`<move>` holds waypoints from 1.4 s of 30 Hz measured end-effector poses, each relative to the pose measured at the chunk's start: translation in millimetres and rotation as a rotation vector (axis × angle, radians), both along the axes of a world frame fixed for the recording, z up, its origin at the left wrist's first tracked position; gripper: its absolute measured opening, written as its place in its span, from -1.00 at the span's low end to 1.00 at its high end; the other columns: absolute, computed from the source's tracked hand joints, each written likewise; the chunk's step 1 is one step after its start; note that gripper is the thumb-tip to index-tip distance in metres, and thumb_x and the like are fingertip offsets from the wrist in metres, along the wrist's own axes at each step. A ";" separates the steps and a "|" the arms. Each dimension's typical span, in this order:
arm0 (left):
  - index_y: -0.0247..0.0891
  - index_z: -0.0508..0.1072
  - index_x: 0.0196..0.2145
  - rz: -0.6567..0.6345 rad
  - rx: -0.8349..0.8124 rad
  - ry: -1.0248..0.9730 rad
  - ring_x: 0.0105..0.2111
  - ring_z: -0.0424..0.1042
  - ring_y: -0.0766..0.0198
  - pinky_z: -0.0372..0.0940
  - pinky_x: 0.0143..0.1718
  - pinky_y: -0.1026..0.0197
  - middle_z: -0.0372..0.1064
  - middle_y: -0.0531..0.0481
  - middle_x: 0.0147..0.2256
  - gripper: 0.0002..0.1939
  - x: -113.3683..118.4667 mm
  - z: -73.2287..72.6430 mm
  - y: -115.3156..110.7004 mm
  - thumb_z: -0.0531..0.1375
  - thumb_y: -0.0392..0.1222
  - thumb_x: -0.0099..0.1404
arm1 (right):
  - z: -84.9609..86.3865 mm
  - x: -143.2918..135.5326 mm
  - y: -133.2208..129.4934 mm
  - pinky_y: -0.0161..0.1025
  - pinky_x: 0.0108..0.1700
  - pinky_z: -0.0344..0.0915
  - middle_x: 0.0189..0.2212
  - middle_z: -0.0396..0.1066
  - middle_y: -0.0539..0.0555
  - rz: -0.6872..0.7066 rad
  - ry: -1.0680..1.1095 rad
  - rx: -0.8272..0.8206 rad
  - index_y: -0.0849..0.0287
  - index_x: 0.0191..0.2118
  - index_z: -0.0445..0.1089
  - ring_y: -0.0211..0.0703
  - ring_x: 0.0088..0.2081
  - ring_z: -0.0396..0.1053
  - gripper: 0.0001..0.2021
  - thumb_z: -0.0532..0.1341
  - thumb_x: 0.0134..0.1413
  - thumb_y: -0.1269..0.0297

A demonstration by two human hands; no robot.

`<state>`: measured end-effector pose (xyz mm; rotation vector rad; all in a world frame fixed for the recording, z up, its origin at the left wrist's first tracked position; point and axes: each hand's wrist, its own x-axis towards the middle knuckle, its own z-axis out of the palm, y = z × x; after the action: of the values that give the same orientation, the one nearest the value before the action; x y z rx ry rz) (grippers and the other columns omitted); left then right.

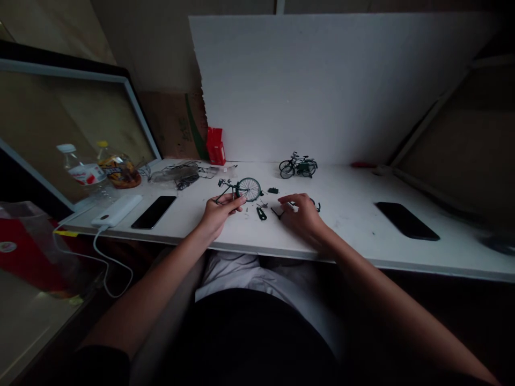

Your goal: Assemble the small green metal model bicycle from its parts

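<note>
A small dark model bicycle frame with one spoked wheel is pinched between the thumb and fingers of my left hand. My right hand hovers low over small dark parts, its fingers bent; part of a curved dark piece shows beside it, and whether the fingers hold anything is hidden. Between my hands lie a dark green elongated part and a small green block. Assembled miniature bicycles stand farther back.
Left on the white table are a phone, a white power bank with a cable, two bottles and clear plastic packaging. A red box stands behind. At right lies a black phone-like slab.
</note>
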<state>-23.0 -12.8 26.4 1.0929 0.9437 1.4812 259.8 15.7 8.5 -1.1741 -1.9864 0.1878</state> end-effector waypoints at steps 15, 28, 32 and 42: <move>-0.27 0.67 -0.30 -0.020 0.000 0.043 -0.40 0.42 0.31 0.22 -0.33 0.23 0.58 -0.08 -0.28 -0.62 -10.0 3.3 4.7 0.58 -0.04 -0.04 | 15.8 -39.7 40.9 -0.04 0.14 0.22 -0.12 0.63 0.19 0.336 -0.478 0.127 0.13 -0.06 0.66 0.11 0.06 0.36 -0.74 0.25 0.27 0.48; -0.27 0.67 -0.29 -0.030 0.005 0.016 -0.41 0.40 0.35 0.22 -0.32 0.25 0.59 -0.07 -0.25 -0.61 -14.8 6.0 6.1 0.59 -0.06 -0.05 | 16.1 -89.0 49.2 -0.15 -0.01 0.22 -0.24 0.59 0.19 0.427 -0.664 0.151 0.17 -0.26 0.65 0.01 -0.12 0.40 -0.80 0.24 0.30 0.45; -0.27 0.67 -0.31 -0.042 -0.004 0.000 -0.41 0.40 0.36 0.22 -0.32 0.25 0.59 -0.06 -0.25 -0.62 -13.5 8.2 4.0 0.60 -0.08 -0.08 | 14.8 -98.5 51.1 -0.15 0.01 0.25 -0.12 0.60 0.25 0.389 -0.721 0.163 0.23 -0.17 0.63 0.02 -0.08 0.45 -0.82 0.24 0.31 0.46; -0.29 0.68 -0.32 -0.040 0.017 0.025 -0.41 0.41 0.35 0.22 -0.35 0.24 0.59 -0.08 -0.28 -0.63 -8.6 12.3 -2.2 0.59 -0.07 -0.06 | 10.7 -87.5 48.3 -0.09 0.02 0.30 -0.14 0.49 0.30 0.329 -0.320 0.139 0.23 -0.10 0.38 0.01 -0.15 0.37 -0.78 0.00 0.47 0.33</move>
<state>-31.7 -15.0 38.7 1.1387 0.9227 1.4488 172.3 64.0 19.2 -0.8219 -2.4271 0.0258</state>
